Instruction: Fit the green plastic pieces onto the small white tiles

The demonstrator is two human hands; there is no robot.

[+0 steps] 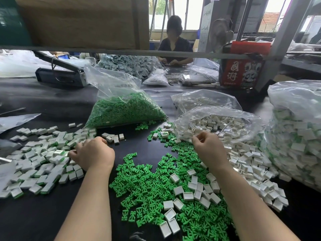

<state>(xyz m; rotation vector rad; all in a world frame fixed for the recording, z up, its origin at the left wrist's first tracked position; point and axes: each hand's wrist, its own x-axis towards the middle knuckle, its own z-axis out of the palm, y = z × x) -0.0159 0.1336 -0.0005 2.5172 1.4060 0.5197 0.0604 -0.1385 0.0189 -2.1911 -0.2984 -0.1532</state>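
Observation:
Loose green plastic pieces (149, 186) cover the black table (43, 220) between my forearms. Empty white tiles (196, 186) lie open side up among them and spill to the right. At the left is a heap of white tiles with green fitted in them (40, 164). My left hand (93, 153) rests knuckles up on that heap's right edge, fingers curled down among the tiles, fingertips hidden. My right hand (210, 148) is at the mouth of the clear bag of white tiles (218, 122), fingers bunched together; what they hold, if anything, is hidden.
A clear bag of green pieces (125, 108) stands behind the middle. A large bag of tiles (295, 136) fills the right edge. A shelf rail (121, 53) crosses overhead. A red box (239, 70), a black device (60, 75) and another person (173, 44) are across the table.

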